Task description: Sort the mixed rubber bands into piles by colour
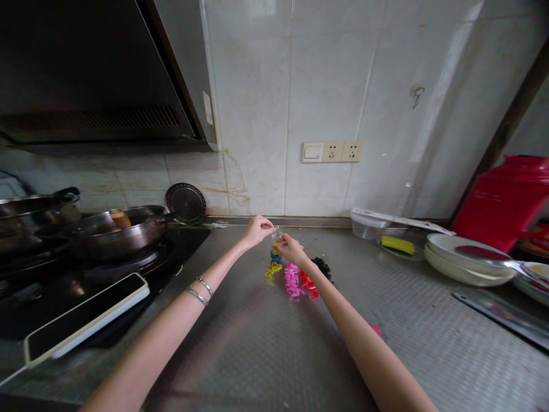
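Note:
My right hand (291, 250) is closed around the upper side of a small clear jar (277, 256), which stands upright on the counter with yellow and blue pieces inside. Just above and left of the jar's mouth, my left hand (258, 230) pinches a small yellow rubber band (276, 227). In front of the jar lies a little heap of yellow rubber bands (273, 273). Beside it are a pink heap (293, 282), a red heap (309, 285) partly behind my right forearm, and a black heap (321, 266).
Left, a pan (124, 226) sits on the black stove, with a phone (86, 320) at its front edge. Along the right stand a plastic tub (366, 230), a yellow sponge (397, 245), stacked bowls (467, 270), a cleaver-like blade (497, 312) and a red jug (501, 200). A tiled wall (257, 114) closes the back.

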Demonstrator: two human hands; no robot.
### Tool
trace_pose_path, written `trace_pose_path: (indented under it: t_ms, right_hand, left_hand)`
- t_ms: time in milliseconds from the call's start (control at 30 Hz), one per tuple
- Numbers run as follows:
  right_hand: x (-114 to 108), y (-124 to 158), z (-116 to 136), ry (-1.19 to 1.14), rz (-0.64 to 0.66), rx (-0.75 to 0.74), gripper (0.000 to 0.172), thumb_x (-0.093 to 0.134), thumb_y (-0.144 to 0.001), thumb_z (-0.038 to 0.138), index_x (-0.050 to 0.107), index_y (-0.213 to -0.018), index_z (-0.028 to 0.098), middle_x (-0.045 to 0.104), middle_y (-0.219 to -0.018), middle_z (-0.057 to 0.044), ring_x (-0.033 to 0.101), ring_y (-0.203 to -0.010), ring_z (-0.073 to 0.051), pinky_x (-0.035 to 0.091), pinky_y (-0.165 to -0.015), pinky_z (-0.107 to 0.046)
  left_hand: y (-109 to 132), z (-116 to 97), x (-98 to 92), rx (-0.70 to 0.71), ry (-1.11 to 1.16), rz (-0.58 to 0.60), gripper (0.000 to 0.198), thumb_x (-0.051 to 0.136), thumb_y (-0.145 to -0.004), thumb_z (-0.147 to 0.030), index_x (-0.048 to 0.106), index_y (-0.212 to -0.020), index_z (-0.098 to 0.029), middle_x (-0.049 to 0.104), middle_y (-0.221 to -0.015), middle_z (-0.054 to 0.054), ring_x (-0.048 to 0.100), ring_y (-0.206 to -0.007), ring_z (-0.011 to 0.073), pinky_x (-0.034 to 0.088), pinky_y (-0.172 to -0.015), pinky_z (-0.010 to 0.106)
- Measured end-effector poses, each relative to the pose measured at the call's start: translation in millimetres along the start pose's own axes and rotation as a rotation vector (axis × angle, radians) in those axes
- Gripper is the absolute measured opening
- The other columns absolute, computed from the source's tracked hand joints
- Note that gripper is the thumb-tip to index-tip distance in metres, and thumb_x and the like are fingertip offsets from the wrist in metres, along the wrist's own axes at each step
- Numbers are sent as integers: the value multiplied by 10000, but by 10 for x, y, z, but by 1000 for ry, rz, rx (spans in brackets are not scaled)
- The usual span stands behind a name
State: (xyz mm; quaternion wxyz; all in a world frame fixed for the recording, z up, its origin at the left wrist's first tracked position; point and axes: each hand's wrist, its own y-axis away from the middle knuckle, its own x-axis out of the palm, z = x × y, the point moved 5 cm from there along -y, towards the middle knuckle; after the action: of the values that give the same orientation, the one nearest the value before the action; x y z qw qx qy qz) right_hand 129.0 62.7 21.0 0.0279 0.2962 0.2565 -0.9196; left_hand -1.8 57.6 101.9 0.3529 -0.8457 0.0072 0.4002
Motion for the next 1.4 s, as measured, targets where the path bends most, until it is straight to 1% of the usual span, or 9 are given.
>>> trace_pose_path:
  t_ms: [200,433,600,733,900,1033,1200,1267,1400]
  right_hand:
    - [-13,5,10,13,-1,-30,223,546,-711,330,504,-878,189,617,-836,-32,574,-722,-130,427,-650,-233]
    - [-20,5,10,43,-3,-39,252,543,-712,340,522,-909,185,617,-871,-45,568,-772,-149,418,-674,-245]
    - [-39,0,33,59,0,-38,280,552,-706,335,542,-933,172,627,-866,-55,568,-755,-151,413,-663,-240]
    - [-52,7,65,76,10,-42,254,542,-708,329,574,-897,162,636,-821,-50,565,-725,-147,404,-645,-233]
    - [-41,-8,72,153,35,-9,239,532,-707,332,585,-858,154,637,-763,-38,564,-697,-144,397,-620,-225]
    - [-123,-25,139,309,134,58,326,555,-683,389,570,-921,167,636,-862,-58,578,-760,-160,409,-639,-229]
    - [-375,87,330,758,224,249,356,599,-654,377,590,-931,154,616,-934,-144,585,-834,-238,423,-662,-289]
    - [-369,168,444,834,287,220,310,585,-674,337,598,-931,165,619,-931,-142,590,-833,-234,423,-673,-293]
    - [-151,361,628,815,434,-13,306,492,-740,410,607,-934,202,627,-919,-111,582,-846,-217,418,-700,-302]
  left_hand:
    - [-130,-75,44,58,-75,88,147,563,-677,-255,668,-710,-158,516,-796,33,493,-740,126,396,-717,244]
    - [2,147,32,28,-41,37,304,517,-659,-138,608,-948,-157,525,-923,48,508,-729,113,425,-725,265]
    - [304,337,459,-94,281,186,569,598,-584,-98,456,-1135,-119,556,-1035,95,528,-891,155,438,-780,286]
    - [434,365,757,-92,547,214,477,619,-635,-169,484,-1088,-106,578,-1055,113,549,-913,169,437,-806,297]
    - [442,463,838,-101,627,151,329,597,-679,-234,569,-969,-81,623,-965,115,577,-857,189,448,-782,318]
    - [442,480,826,-76,638,160,348,613,-668,-274,583,-956,-81,638,-920,104,583,-824,192,454,-756,313]
    - [448,473,815,-68,610,188,327,609,-670,-316,602,-904,-87,643,-900,95,583,-811,187,454,-742,303]
    - [444,481,819,-64,598,194,328,605,-672,-320,602,-907,-91,644,-903,91,583,-815,183,453,-740,297]
    - [434,490,828,-41,587,202,333,599,-674,-318,599,-917,-91,639,-923,93,582,-823,180,447,-750,293]
